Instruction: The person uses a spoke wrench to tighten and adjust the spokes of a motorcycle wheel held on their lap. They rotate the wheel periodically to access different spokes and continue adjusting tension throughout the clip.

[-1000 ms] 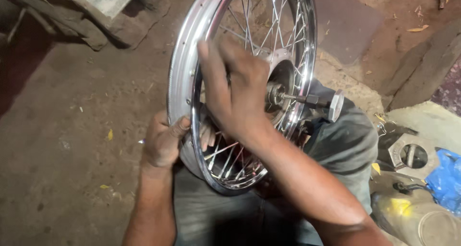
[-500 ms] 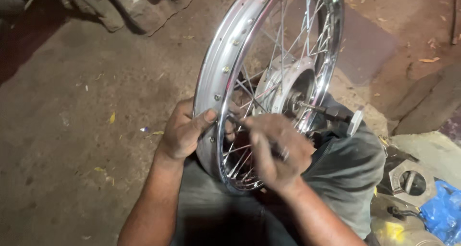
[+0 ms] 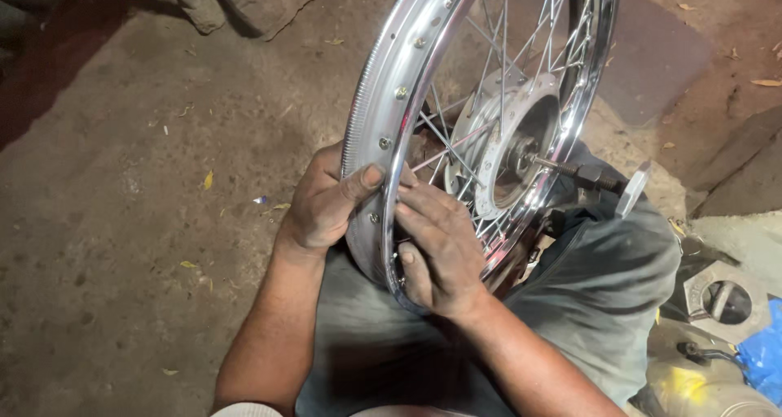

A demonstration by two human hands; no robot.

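Both hands grip a chrome spoked wheel rim (image 3: 391, 116) standing upright on the seated person's lap: left hand (image 3: 326, 201) clamped on the rim's outer edge at seven o'clock, thumb pressed across the metal; right hand (image 3: 440, 250) touching it, fingers curled inside among the spokes (image 3: 481, 152). At three o'clock, the hub (image 3: 509, 144) and its threaded axle (image 3: 582, 174) jut over grey trousers (image 3: 603, 287). Bare dirt floor (image 3: 138, 181) lies open from nine to eleven o'clock; metal parts (image 3: 721, 299) crowd four o'clock.

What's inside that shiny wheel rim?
Inside the chrome rim, thin spokes run to a metal hub with an axle sticking out. The right hand covers the lower spokes.
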